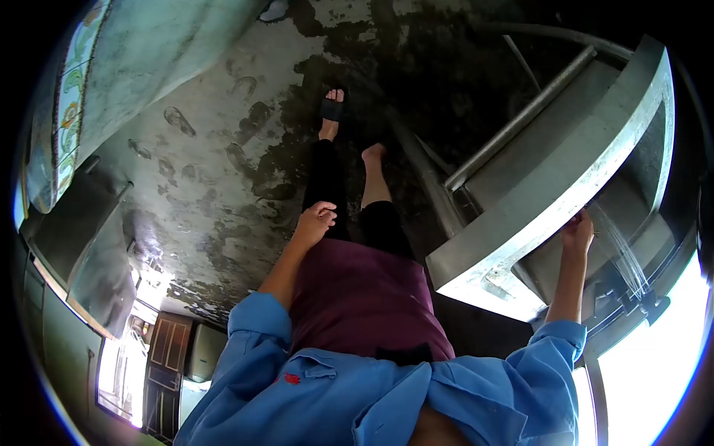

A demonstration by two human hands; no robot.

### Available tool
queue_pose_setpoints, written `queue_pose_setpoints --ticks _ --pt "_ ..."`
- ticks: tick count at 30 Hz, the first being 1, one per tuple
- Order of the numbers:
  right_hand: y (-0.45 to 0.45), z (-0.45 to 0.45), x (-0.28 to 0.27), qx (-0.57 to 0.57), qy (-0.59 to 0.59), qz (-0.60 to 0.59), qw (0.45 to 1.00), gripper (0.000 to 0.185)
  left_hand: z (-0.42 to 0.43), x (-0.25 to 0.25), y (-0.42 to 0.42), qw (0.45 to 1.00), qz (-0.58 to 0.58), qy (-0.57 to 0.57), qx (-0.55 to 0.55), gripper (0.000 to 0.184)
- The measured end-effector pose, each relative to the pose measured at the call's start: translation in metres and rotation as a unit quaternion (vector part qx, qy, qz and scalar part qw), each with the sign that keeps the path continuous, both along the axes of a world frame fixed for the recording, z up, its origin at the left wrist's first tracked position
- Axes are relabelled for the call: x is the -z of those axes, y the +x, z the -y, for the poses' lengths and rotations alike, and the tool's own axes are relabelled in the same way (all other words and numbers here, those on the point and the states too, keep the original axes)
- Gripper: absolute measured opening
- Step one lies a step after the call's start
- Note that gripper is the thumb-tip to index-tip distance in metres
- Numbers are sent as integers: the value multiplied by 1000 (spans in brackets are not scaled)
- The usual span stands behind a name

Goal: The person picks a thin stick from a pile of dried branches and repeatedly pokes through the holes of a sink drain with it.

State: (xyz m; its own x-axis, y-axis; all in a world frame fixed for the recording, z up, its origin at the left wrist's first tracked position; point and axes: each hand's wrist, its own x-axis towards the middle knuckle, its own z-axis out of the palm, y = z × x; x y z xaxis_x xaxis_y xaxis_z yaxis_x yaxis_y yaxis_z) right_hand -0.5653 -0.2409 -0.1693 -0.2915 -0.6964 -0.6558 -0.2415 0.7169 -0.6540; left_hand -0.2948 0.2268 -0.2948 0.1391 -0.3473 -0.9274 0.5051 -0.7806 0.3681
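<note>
My left hand (317, 217) hangs in the air in front of the purple clothing (364, 297). Its fingers are curled in, and nothing shows in them. My right hand (577, 229) is inside the metal sink (565, 189), close to the inner side of its front rim. Those fingers are bent together and partly in shadow; what they hold, if anything, cannot be made out. Just beside this hand, a stream of water (625, 256) runs from the tap (648, 303) into the basin.
Under the sink stands a metal pipe frame (520, 123). The concrete floor (212, 126) is wet in dark patches. One foot wears a black slipper (332, 110); the other foot (374, 152) looks bare. A tiled counter (71, 111) runs along the left, with a brown door (165, 364) farther off.
</note>
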Motion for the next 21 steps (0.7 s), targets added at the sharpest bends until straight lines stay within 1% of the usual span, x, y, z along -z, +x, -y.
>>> queue_pose_setpoints --ticks 1,2,3,4,5,8,10,11,13,14,17,19,21 --pt "-6 1 5 63 25 44 997 14 -4 2 2 1000 3 1 7 22" --pt "-9 -2 6 51 16 41 998 11 -6 0 6 1000 1 17 26 23" --pt "28 -20 -5 61 -24 -17 998 10 -10 1 7 1000 -5 16 25 23" --pt "17 -18 -1 61 -24 -22 998 10 -14 3 9 999 -6 23 24 23" --pt "-4 -14 8 -37 -69 -67 995 10 -18 5 11 999 -7 31 23 24" --pt "-21 -13 7 -79 -108 -125 983 13 -24 7 18 999 -6 36 18 23" --pt "-18 -14 -6 -102 -106 -120 982 14 -26 9 20 999 -6 39 3 23" --pt "-13 -16 -10 -103 -106 -122 981 14 -29 11 22 999 0 35 10 22" --pt "-1 -23 -17 -92 -131 -165 973 13 -30 16 27 999 4 27 19 22" --pt "-7 -24 -16 -90 -134 -169 972 13 -29 15 29 999 4 32 18 21" --pt "-20 -27 -14 -81 -128 -124 981 11 -28 19 31 999 1 32 17 20" --pt "-1 -39 -17 -70 -125 -129 981 10 -26 22 34 999 1 28 15 20" --pt "4 -46 -17 -76 -148 -132 977 10 -24 19 39 1000 6 27 3 20"
